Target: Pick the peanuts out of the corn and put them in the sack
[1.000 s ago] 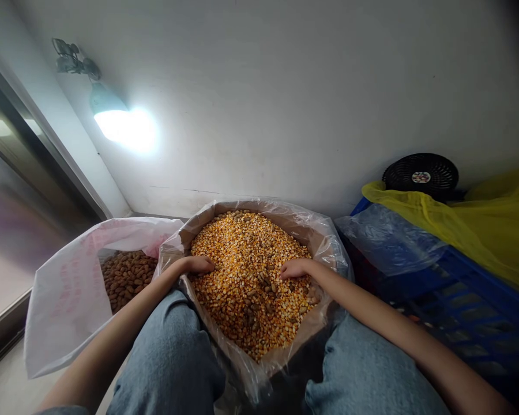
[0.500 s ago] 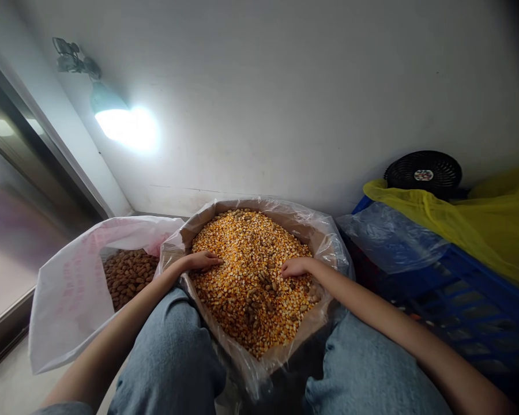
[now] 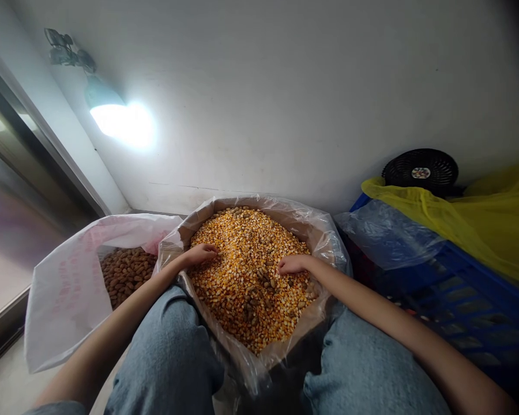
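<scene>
A plastic-lined bag [image 3: 331,248] stands between my knees, full of yellow corn kernels [image 3: 246,248]. Brown nuts in shells [image 3: 266,280] lie in a loose group on the corn. My left hand [image 3: 202,253] is over the left part of the corn, its fingers bent together; anything in them is too small to tell. At the right side, my right hand [image 3: 292,264] has its fingers curled down at the kernels, and what they hold, if anything, is hidden.
To the left, a white sack [image 3: 64,300] holds brown nuts [image 3: 127,274]. At the right is a blue crate [image 3: 471,276] with yellow netting [image 3: 458,222], clear plastic and a black fan [image 3: 420,172]. A lit lamp [image 3: 123,121] hangs on the wall.
My left hand has risen slightly and moved a little left over the corn. My right hand stays nearly in place. The whole view has shifted slightly.
</scene>
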Tool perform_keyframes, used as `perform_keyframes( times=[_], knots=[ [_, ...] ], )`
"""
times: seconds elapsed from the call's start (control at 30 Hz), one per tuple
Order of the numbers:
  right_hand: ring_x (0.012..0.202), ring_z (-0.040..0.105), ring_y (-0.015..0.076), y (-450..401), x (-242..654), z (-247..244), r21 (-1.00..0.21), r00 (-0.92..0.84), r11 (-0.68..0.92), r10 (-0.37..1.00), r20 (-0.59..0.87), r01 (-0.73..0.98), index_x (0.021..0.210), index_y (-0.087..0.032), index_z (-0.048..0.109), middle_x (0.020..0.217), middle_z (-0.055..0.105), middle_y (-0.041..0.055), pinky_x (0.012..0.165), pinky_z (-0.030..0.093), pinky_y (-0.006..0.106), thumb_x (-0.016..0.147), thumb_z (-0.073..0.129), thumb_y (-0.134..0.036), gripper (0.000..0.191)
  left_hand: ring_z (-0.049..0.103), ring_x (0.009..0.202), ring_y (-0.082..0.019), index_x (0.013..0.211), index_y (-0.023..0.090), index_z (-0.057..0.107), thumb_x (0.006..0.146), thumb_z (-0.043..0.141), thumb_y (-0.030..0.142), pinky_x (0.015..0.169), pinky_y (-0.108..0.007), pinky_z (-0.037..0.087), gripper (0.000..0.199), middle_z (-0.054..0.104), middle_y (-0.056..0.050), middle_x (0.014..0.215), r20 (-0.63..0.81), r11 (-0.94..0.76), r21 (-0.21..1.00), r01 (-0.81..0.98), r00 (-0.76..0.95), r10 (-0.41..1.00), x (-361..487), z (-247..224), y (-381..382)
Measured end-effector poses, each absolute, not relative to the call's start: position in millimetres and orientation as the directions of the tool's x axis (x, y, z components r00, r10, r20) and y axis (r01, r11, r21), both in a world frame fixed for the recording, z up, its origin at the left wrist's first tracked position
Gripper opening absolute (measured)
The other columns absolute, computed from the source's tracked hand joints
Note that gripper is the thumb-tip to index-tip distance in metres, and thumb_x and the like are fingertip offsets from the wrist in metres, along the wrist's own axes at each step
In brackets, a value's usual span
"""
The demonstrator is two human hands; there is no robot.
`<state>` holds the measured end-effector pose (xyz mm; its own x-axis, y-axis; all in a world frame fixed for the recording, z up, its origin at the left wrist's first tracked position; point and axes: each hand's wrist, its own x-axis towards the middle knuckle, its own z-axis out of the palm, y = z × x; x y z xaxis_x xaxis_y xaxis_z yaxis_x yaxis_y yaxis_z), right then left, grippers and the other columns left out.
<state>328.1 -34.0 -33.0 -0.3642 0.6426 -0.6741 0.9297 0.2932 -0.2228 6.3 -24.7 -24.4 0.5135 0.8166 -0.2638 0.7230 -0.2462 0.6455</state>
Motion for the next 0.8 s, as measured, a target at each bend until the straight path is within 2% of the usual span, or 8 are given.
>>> perform_keyframes(
  times=[0.13,0.27,0.4,0.53,0.63,0.7,0.8],
  knots=[
    [0.053,0.048,0.0107,-45.4,312.2,-32.3,-0.176,-0.385,0.369,0.63,-0.675,0.912,0.077,-0.011,0.065,0.063,0.057,0.0028,0.049,0.034,0.021,0.07,0.047,-0.028,0.026,0.05,0.066,-0.012,0.088,0.012,0.06,0.071,0.043,0.046,0.058,-0.02,0.037,0.042,0.06,-0.003,0.079,-0.277,-0.28,0.614,0.737,0.535,0.798,7.7,-23.6,-25.8],
    [0.071,0.056,0.0211,-60.6,291.1,-38.5,-0.076,-0.359,0.424,0.643,-0.676,0.902,0.084,-0.008,0.066,0.078,0.062,0.0112,0.06,0.04,0.028,0.068,0.052,-0.037,0.036,0.052,0.07,-0.014,0.087,0.015,0.061,0.068,0.049,0.047,0.063,-0.021,0.036,0.039,0.062,-0.002,0.081,-0.279,-0.338,0.575,0.745,0.567,0.775,11.4,-25.1,-25.3],
    [0.086,0.055,0.0294,-67.5,279.3,-39.3,0.042,-0.293,0.415,0.707,-0.644,0.909,0.095,-0.007,0.064,0.092,0.061,0.0171,0.068,0.042,0.035,0.069,0.051,-0.039,0.042,0.053,0.072,-0.014,0.086,0.017,0.06,0.068,0.049,0.045,0.067,-0.022,0.036,0.035,0.062,-0.002,0.083,-0.252,-0.373,0.557,0.742,0.579,0.775,13.4,-28.9,-21.6],
    [0.087,0.056,0.03,-67.6,279.9,-36.2,0.067,-0.283,0.426,0.703,-0.653,0.902,0.096,-0.007,0.064,0.093,0.062,0.0174,0.069,0.043,0.035,0.071,0.05,-0.042,0.045,0.051,0.075,-0.014,0.093,0.017,0.055,0.069,0.047,0.036,0.069,-0.022,0.036,0.031,0.059,-0.002,0.088,-0.216,-0.344,0.584,0.735,0.549,0.807,13.7,-32.4,-18.4],
    [0.086,0.057,0.0282,-67.2,283.3,-34.8,0.048,-0.321,0.463,0.683,-0.656,0.885,0.096,-0.008,0.064,0.093,0.062,0.016,0.069,0.044,0.033,0.072,0.051,-0.041,0.044,0.049,0.067,-0.012,0.087,0.016,0.053,0.067,0.047,0.031,0.062,-0.022,0.037,0.026,0.057,0.0,0.077,-0.213,-0.313,0.611,0.727,0.531,0.82,13.9,-30.8,-20.5],
    [0.084,0.058,0.0269,-66.6,285.5,-33.6,0.037,-0.349,0.489,0.672,-0.653,0.872,0.095,-0.008,0.064,0.092,0.063,0.0151,0.068,0.044,0.032,0.072,0.051,-0.041,0.043,0.045,0.053,-0.009,0.085,0.016,0.051,0.068,0.044,0.028,0.05,-0.02,0.035,0.022,0.051,0.003,0.061,-0.238,-0.255,0.666,0.701,0.523,0.819,14.0,-27.2,-24.7],
    [0.081,0.059,0.0239,-64.2,288.8,-31.1,0.017,-0.389,0.523,0.655,-0.648,0.852,0.093,-0.01,0.065,0.091,0.064,0.0128,0.066,0.044,0.029,0.072,0.051,-0.037,0.037,0.03,0.035,-0.006,0.081,0.015,0.047,0.069,0.04,0.024,0.036,-0.018,0.024,0.017,0.035,0.007,0.044,-0.292,0.016,0.886,0.463,0.531,0.795,14.0,-20.5,-32.2]
  ],
)
